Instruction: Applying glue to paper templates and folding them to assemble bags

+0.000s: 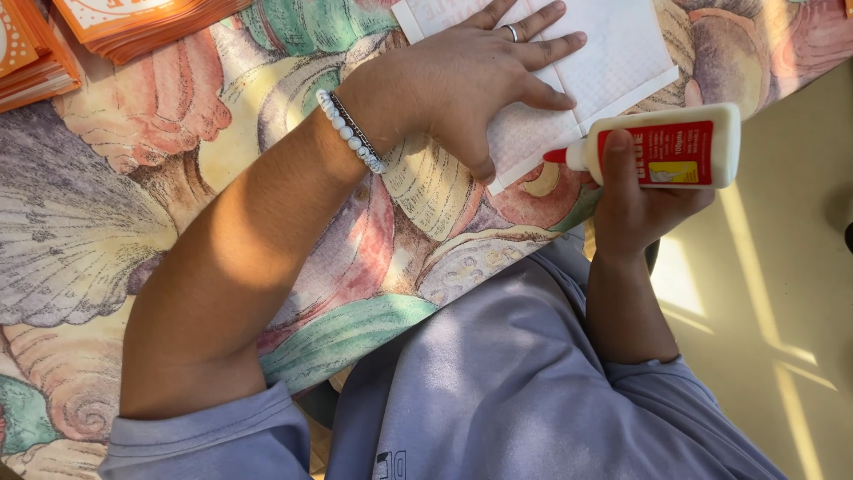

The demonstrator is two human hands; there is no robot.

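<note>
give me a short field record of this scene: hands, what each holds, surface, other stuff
left hand: flat on white sheet, palm down
right hand: holds glue bottle, red tip toward the sheet's edge
surface: table with shell-print cloth
wrist: bead bracelet
other: orange stacks at top left

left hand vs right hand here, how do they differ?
The left hand lies flat with fingers spread, pressing the white paper on the shell-print tablecloth; the right hand is curled in a grip around the white glue bottle. The left wears a ring and a beaded bracelet; the right shows neither. Both are bare, with grey sleeves pushed up.
</note>
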